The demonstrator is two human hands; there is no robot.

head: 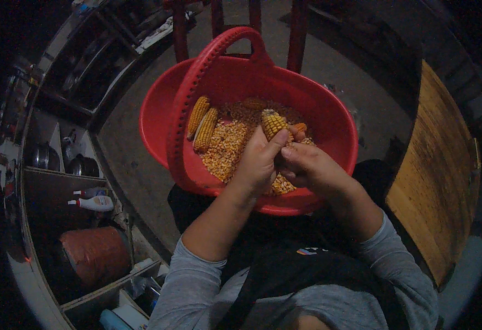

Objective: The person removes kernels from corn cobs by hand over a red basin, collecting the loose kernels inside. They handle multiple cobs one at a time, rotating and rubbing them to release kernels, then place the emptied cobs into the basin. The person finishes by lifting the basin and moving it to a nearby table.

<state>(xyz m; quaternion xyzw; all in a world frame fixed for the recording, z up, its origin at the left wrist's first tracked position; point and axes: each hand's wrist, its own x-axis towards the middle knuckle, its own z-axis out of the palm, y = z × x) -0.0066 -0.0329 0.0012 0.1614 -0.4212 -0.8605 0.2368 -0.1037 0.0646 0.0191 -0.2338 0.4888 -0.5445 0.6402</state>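
Note:
My left hand (261, 154) is wrapped around a yellow ear of corn (273, 123), its thumb lying along the near side. At the ear's lower end, my right hand (313, 163) has its fingers curled in and its thumb against the cob. Both hands are over a red plastic basket (327, 103) with an arched handle (191, 82). Loose corn kernels (226, 144) cover much of its bottom. Two more ears of corn (205, 130) lie side by side at the left. Another ear (254, 103) rests in shadow at the far side.
A red wooden chair or stool (298, 37) stands beyond the basket. To the right is a wooden board (435, 177). Shelving on the left holds metal pots (46, 156), a white bottle (94, 203) and a reddish-brown cylindrical container (96, 253).

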